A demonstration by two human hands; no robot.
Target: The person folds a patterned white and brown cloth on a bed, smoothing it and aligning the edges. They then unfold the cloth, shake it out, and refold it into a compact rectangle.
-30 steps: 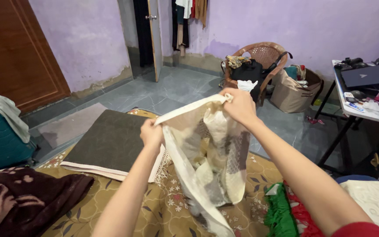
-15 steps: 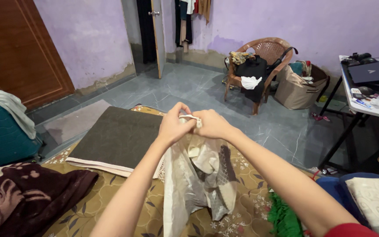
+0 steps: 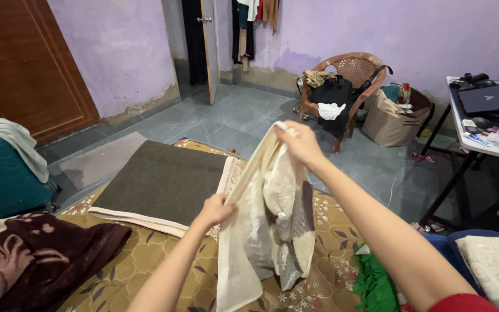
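Note:
A sheer cream cloth with grey and brown patches [image 3: 272,225] hangs folded lengthwise above the bed. My right hand [image 3: 298,141] grips its top corner, raised high. Lower down, my left hand [image 3: 216,209] pinches the cloth's left edge about halfway along. The cloth's lower end droops onto the tan floral bedspread [image 3: 163,260].
A folded dark grey blanket with a cream border [image 3: 160,182] lies on the bed ahead. A maroon blanket [image 3: 36,260] is at left, green and red cloth [image 3: 373,283] at right. A teal suitcase [image 3: 1,179], a wicker chair with clothes [image 3: 342,86], a brown bag [image 3: 394,118] and a white table [image 3: 480,138] stand around.
Half a second ago both hands met at the cloth's top edge. My right hand has since lifted the top, and my left hand has slid down along the edge.

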